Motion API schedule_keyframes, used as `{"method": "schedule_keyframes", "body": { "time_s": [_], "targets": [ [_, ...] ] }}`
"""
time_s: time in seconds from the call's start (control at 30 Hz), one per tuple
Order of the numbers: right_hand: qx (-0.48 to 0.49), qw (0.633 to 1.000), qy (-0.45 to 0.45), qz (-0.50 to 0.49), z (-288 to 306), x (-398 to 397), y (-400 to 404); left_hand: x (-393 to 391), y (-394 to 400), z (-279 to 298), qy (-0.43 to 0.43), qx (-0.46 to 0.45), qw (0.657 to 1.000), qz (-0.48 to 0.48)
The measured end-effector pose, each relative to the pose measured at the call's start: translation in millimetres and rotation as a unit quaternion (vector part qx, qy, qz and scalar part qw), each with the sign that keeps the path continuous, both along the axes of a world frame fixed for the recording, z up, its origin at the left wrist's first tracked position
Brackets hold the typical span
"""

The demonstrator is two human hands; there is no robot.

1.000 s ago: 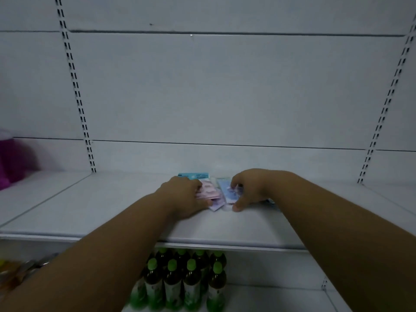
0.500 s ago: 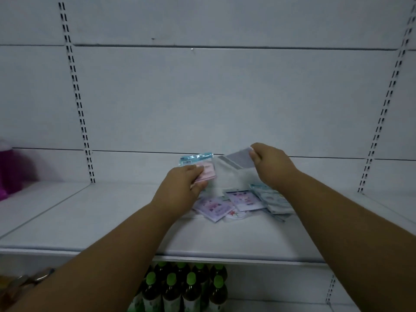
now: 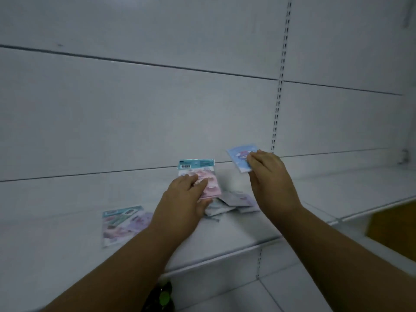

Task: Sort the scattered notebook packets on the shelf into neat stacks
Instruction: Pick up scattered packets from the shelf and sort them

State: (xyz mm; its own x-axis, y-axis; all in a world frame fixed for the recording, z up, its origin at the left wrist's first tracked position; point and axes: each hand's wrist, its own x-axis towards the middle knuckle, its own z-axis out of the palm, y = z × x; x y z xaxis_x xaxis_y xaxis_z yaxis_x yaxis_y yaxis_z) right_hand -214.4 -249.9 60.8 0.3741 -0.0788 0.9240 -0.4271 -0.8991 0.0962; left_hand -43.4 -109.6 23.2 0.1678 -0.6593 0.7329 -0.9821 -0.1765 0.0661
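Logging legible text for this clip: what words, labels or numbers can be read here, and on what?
None can be read.
Pink packet in the left hand: barcode and header print, too blurred.
Blue packet in the right hand: picture only.
Packet lying at left: print blurred.

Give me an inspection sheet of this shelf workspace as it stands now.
Surface: white shelf, mostly bare.
Job's things: pink packet in left hand, raised; blue packet in right hand, raised; flat packet lying alone at left; loose pile unsorted between the hands.
Clutter: nothing seen.
Grippers: left hand gripping the pink packet; right hand pinching the blue packet.
Cables: nothing seen.
Surroundings: white back panel with slotted upright; green-capped bottles below; brown panel at right.
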Motion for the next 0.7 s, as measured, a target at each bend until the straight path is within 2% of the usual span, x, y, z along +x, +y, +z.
{"method": "schedule_keyframes", "body": {
  "time_s": [0.1, 0.27, 0.53, 0.7],
  "targets": [
    [0.025, 0.998, -0.005, -0.053, -5.4, -54.6, -13.6, -43.0, -24.8, -2.5, 0.025, 0.000, 0.999, -0.047],
    [0.046, 0.992, -0.022, -0.119, -3.9, -148.9, -59.3, -118.1, -92.4, -5.3, 0.010, 0.020, 0.995, -0.100],
    [0.110, 0.980, 0.008, -0.166, 12.9, -285.1, -174.4, -250.1, -232.1, -3.4, 0.039, 0.043, 0.991, -0.119],
    [0.108, 0.980, 0.036, -0.163, 14.3, -326.5, -252.2, -294.4, -304.7, -6.2, 0.045, 0.076, 0.991, -0.101]
  ]
}}
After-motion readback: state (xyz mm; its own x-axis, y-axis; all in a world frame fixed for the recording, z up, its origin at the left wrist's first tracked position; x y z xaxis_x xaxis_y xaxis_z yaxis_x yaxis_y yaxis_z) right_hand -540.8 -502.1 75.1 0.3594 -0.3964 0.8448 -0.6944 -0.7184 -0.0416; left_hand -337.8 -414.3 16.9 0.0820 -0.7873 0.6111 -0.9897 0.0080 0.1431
